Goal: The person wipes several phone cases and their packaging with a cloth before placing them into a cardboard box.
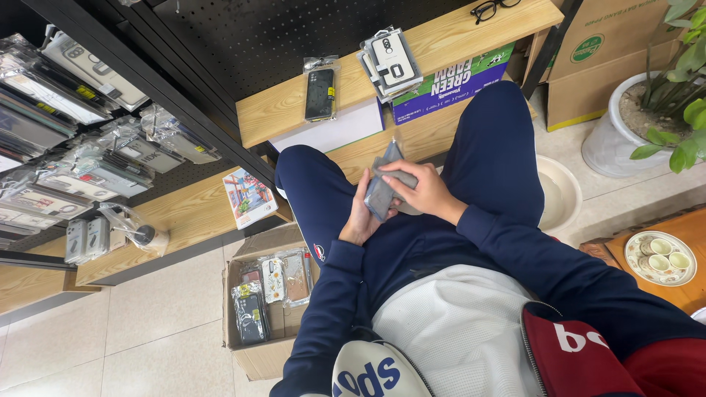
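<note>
— What's the place looking like?
— Pale tiled floor, wooden shelves carrying packaged phone cases, an open cardboard box standing beside the knee.
— And the hands?
— Both are gripping a grey phone case in clear wrap over the lap: left hand cupping underneath, right hand clasping across it, shelf edge just ahead.
</note>
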